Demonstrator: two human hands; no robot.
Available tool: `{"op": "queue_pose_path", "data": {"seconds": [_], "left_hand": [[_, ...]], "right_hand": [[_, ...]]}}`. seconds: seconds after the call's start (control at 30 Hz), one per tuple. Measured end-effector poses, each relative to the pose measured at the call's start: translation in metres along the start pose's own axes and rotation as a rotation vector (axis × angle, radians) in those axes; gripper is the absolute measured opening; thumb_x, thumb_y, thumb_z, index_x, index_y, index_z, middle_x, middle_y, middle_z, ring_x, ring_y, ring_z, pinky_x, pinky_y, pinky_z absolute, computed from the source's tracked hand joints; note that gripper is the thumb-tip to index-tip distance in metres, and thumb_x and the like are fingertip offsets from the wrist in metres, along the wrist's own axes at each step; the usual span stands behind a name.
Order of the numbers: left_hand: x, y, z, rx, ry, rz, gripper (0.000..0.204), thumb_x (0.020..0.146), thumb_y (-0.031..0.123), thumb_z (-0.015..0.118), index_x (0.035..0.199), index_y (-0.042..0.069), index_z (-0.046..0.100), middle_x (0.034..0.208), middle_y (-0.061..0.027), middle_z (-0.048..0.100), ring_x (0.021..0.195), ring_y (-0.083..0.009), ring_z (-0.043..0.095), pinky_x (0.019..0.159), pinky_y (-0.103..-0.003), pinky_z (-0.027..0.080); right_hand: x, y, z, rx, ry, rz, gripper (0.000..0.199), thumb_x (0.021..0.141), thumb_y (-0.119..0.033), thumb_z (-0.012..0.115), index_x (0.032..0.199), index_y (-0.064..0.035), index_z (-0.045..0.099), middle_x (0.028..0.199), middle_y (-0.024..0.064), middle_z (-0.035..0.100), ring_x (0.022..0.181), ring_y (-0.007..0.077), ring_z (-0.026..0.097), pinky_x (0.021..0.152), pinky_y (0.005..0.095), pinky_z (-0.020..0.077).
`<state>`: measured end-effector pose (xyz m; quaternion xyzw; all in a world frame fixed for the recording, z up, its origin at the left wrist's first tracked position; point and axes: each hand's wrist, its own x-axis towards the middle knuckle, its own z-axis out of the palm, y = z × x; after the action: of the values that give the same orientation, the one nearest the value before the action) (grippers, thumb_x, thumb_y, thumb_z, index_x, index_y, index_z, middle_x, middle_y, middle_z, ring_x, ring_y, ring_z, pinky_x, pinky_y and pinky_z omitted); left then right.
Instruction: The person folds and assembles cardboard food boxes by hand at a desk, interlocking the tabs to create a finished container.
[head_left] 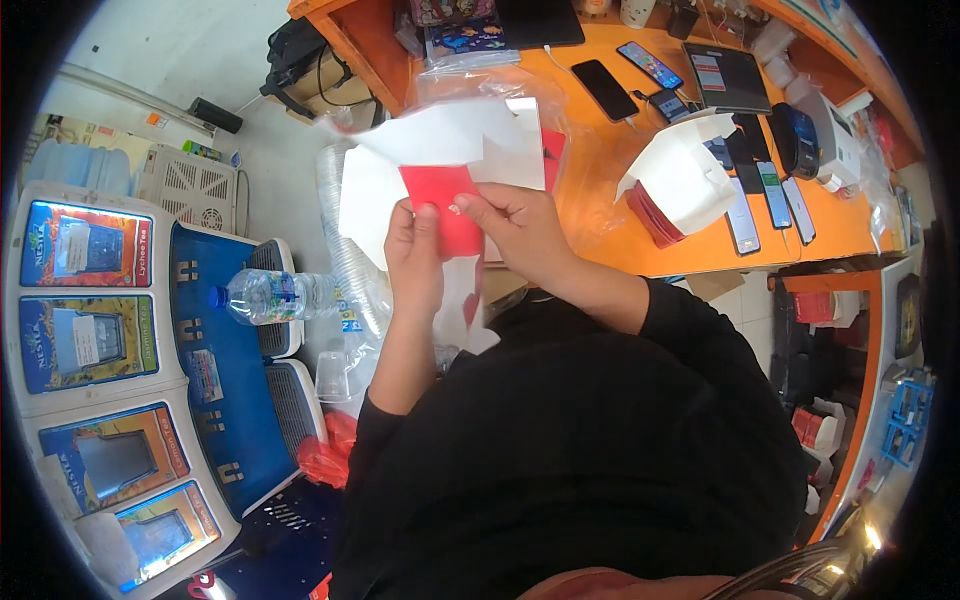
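Right now your 2 hands meet in front of your chest over a flat, unfolded cardboard box blank (440, 150), white on one face and red on the other. Your left hand (413, 255) is closed on the lower part of the sheet, fingers curled over its red panel (440, 195) from the left. Your right hand (515, 228) pinches the same red panel from the right, thumb and fingertips pressed against it, so both hands are gripping the blank. The sheet is held up in the air, tilted, with its white flaps spreading above and to the left of your knuckles and a smaller white piece hanging below, between your wrists.

Behind the blank lies an orange counter (600, 150). On it, well apart from your hands, stands a partly folded white box (685, 170) on a stack of red blanks (650, 215). Several phones (775, 195) lie in a row near the counter's right end, and a tablet (727, 78) rests further back.

To your left, a plastic water bottle (265, 296) lies on its side on a blue drink dispenser (215, 360) with 4 coloured panels. A sleeve of stacked clear plastic cups (345, 240) runs between the bottle and your left forearm.
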<state>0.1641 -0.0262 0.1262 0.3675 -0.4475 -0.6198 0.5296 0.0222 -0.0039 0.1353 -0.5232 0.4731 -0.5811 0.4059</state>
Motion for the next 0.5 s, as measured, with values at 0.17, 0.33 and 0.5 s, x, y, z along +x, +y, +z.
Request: {"op": "queue_pose_path", "data": {"seconds": [0.17,0.33,0.5], "left_hand": [[-0.001,0.010,0.007,0.043,-0.072,-0.022,0.018,0.097,0.012,0.060,0.112,0.002,0.059,0.107,-0.0053,0.066,0.093,-0.0102,0.062,0.082,-0.027,0.052],[-0.010,0.010,0.018,0.057,-0.113,0.012,0.023,0.096,0.007,0.060,0.118,0.002,0.058,0.111,-0.0063,0.066,0.098,-0.0121,0.063,0.089,-0.028,0.051],[-0.008,0.024,0.026,-0.178,0.033,0.013,0.028,0.094,0.008,0.061,0.121,0.002,0.056,0.112,-0.0079,0.066,0.096,-0.0139,0.064,0.084,-0.028,0.052]], "right_hand": [[0.005,-0.012,-0.008,0.112,0.030,0.033,0.025,0.095,-0.021,0.062,0.098,0.0027,0.069,0.070,0.0002,0.061,0.067,0.0039,0.049,0.060,0.0235,0.0427],[0.024,-0.025,-0.029,0.266,-0.062,0.102,0.030,0.094,-0.022,0.063,0.114,-0.0003,0.067,0.089,0.0046,0.069,0.080,0.0058,0.058,0.069,0.0240,0.0489],[0.010,-0.020,-0.036,-0.092,-0.176,-0.009,0.043,0.090,-0.021,0.067,0.128,-0.0029,0.060,0.114,0.0139,0.069,0.096,0.0156,0.066,0.083,0.0278,0.0508]]}}
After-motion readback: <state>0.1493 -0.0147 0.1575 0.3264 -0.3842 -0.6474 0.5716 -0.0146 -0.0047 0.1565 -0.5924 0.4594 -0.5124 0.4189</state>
